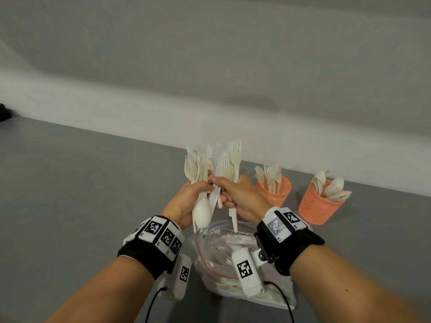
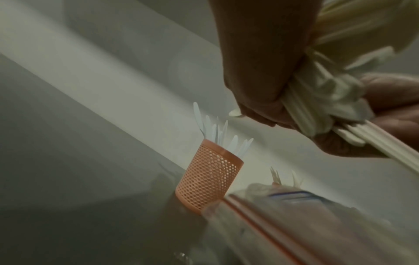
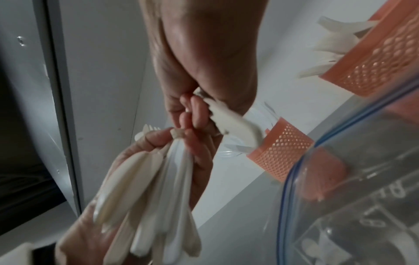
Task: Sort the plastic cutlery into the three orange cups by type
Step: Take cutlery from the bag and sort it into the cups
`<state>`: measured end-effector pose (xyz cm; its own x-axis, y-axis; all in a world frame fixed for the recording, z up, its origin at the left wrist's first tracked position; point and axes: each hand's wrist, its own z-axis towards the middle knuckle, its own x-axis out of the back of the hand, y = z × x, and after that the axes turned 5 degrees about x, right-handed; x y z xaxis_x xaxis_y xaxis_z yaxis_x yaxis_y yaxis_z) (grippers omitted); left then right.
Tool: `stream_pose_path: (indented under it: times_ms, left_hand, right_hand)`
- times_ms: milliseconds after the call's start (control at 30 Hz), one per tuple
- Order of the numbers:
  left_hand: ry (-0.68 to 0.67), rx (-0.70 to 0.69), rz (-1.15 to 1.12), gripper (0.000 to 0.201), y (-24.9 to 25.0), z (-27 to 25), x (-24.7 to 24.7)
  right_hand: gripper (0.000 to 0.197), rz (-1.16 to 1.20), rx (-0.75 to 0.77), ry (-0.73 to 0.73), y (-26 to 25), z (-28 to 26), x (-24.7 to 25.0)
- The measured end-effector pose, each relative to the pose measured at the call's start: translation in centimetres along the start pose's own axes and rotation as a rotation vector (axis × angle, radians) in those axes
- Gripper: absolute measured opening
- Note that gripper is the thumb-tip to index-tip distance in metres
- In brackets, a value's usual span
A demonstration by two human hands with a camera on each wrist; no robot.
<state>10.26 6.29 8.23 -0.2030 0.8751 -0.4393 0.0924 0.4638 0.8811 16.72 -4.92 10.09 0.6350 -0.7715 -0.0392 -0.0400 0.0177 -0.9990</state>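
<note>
My left hand [image 1: 186, 201] grips a mixed bunch of cream plastic cutlery [image 1: 203, 173], spoons and forks pointing both ways, above a clear zip bag [image 1: 221, 252]. Right beside it, my right hand [image 1: 235, 194] holds several forks [image 1: 233, 159] by their handles, fingers touching the bunch. An orange mesh cup of forks [image 1: 275, 190] and an orange mesh cup of spoons [image 1: 319, 201] stand to the right. A third orange cup [image 2: 208, 177] holds pale knives; the hands hide it in the head view. The bunch [image 3: 145, 188] shows in the right wrist view.
The zip bag [image 3: 340, 197] lies on the grey table [image 1: 81, 183] under my wrists, with more cutlery inside. A white wall [image 1: 210, 66] runs behind the cups. A dark object [image 1: 4, 111] sits at the far left edge.
</note>
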Motion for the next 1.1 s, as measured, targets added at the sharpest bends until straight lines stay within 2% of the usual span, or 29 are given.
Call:
stream_pose_path:
  times_ms: [100, 233, 367, 500, 600, 667, 833, 967, 1100]
  left_hand:
    - [-0.005, -0.011, 0.053, 0.023, 0.3, -0.2, 0.1]
    - [0.039, -0.027, 0.058, 0.020, 0.5, -0.2, 0.3]
    - [0.164, -0.055, 0.006, 0.018, 0.5, 0.1, 1.0]
    - [0.284, -0.036, -0.029, 0.021, 0.7, 0.0, 2.0]
    - [0.305, -0.021, 0.004, 0.018, 0.8, 0.0, 3.1]
    - [0.294, -0.014, 0.022, 0.027, 0.8, -0.2, 3.5]
    - [0.269, -0.025, 0.005, 0.039, 1.3, -0.6, 4.0]
    - [0.248, -0.048, -0.024, 0.036, 1.7, -0.8, 4.4]
    - [0.194, -0.025, -0.030, 0.026, 2.0, -1.0, 4.8]
  right_hand:
    - [0.029, 0.059, 0.008, -0.040, 0.3, 0.1, 0.4]
    - [0.015, 0.177, -0.028, -0.104, 0.3, 0.4, 1.3]
    - [0.027, 0.232, -0.022, -0.146, 0.6, 0.6, 1.6]
    - [0.019, 0.236, 0.017, -0.032, -0.5, 1.3, 2.0]
    - [0.016, 0.144, 0.161, 0.169, -2.1, 2.6, 3.0]
    - [0.015, 0.060, 0.248, 0.304, -3.0, 3.6, 3.4]
    - [0.024, -0.144, 0.353, 0.533, -2.3, 7.4, 2.9]
    - [0.028, -0.329, 0.342, 0.565, 0.0, 9.2, 2.2]
    - [0.023, -0.530, 0.174, 0.402, 2.4, 10.0, 2.2]
